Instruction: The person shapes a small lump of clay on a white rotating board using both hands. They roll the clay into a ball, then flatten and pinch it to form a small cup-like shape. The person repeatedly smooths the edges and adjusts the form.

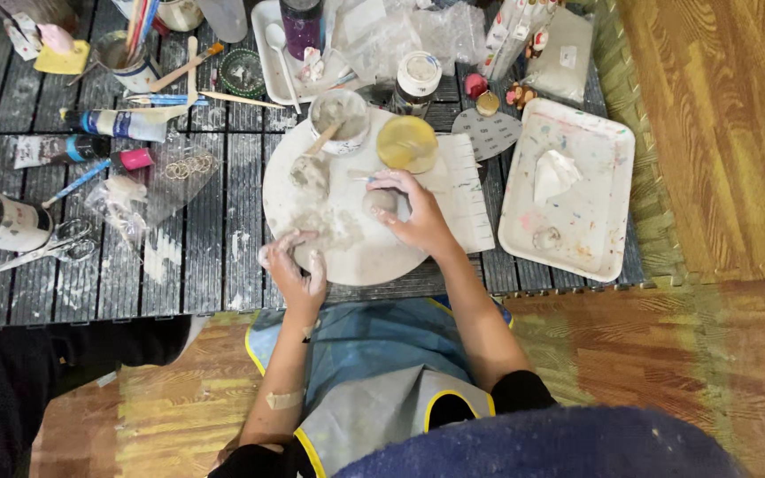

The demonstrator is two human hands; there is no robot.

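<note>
Nearest you, the blue apron with yellow trim (374, 354) covers your lap, and both forearms reach forward over it to the round white board (356, 252) on the dark slatted desk (205, 257).

Your left hand (298, 265) sits at the board's near edge, its fingers curled in a loose grip and coated in grey; whether a bit of clay is inside that grip cannot be told from here. Your right hand (409, 212) is further onto the board, its grip closed from above around a small grey clay lump (380, 202) that rests on the board's surface.

Judging by this, the shaping looks to be at an early or middle stage: the lump is a plain rounded mass with no clear form, and grey smears (334, 226) cover the board around it. A second small grey piece (309, 170) lies beyond, near the board's far left side.

Behind these stand a grey-filled cup with a stick in it (340, 119) and a yellow-lidded jar (407, 143). To the right lies a paint-stained white tray (568, 190). The paint tubes (117, 124) and brushes (192, 66) lie apart at the far left, so painting seems not yet begun.
</note>
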